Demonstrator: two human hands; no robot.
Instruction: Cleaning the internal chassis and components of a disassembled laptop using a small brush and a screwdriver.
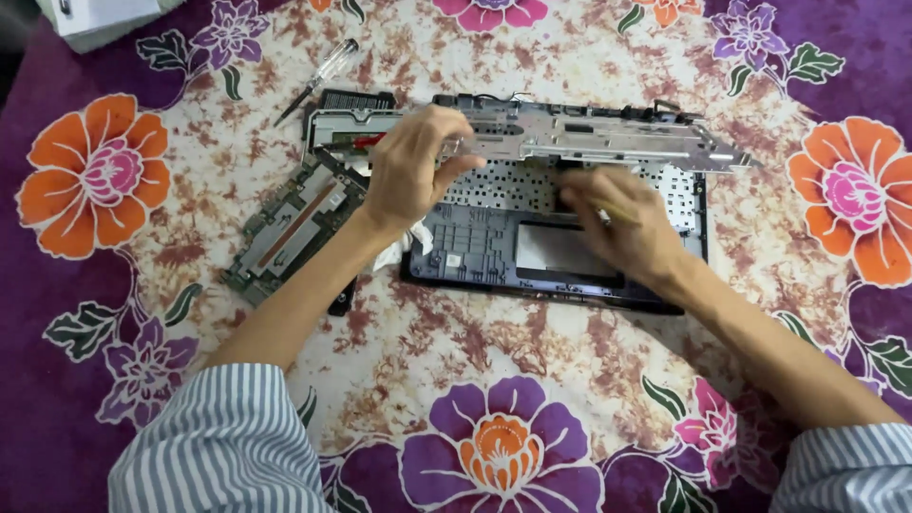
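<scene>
A dark laptop shell [475, 252] lies open side up on a flowered cloth, showing the back of its keyboard and a grey touchpad plate. My left hand [410, 171] grips the left part of a long silvery metal frame [608, 138] and holds it tilted up along the shell's far edge. My right hand [627, 228] is blurred over the shell's right half. Its fingers are closed around a thin yellowish tool [608, 213] that points at the keyboard's back.
A green circuit board [290, 228] with a copper strip lies left of the shell. A clear-handled screwdriver [318, 78] and a black ribbed part [356, 98] lie behind it. A crumpled white tissue [399, 249] sits under my left wrist. A white object [95, 19] is at the top left.
</scene>
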